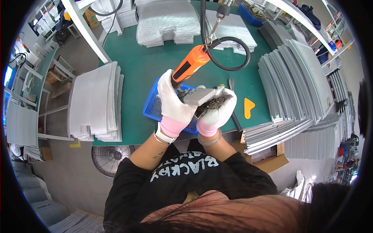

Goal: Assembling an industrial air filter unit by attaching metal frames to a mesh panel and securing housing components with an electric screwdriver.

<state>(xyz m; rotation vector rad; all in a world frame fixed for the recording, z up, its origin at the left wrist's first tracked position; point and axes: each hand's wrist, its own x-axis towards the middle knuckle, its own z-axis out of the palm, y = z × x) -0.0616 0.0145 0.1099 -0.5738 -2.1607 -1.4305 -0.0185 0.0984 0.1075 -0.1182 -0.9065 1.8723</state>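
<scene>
A grey box-shaped device (200, 96) is held between my two gloved hands, tilted over a blue tray (147, 110). My left hand (170, 97), in a white glove with a pink cuff, curls at its left side, thumb against it. Those fingers reach up beside the nose of a hanging orange electric screwdriver (193, 62); whether they touch it I cannot tell. My right hand (224, 106) is closed round the device's right side. A heap of small dark metal pieces, apparently screws (213, 104), shows beside its palm. Small loose screws (156, 106) lie in the tray.
A yellow scraper (248, 108) and a dark-handled tool (236, 121) lie on the green table (128, 50) to the right. Silvery padded sheets (167, 21) are stacked at the back and left (95, 101). Grey panels (297, 81) stand along the right edge. A black cable loop (248, 58) hangs overhead.
</scene>
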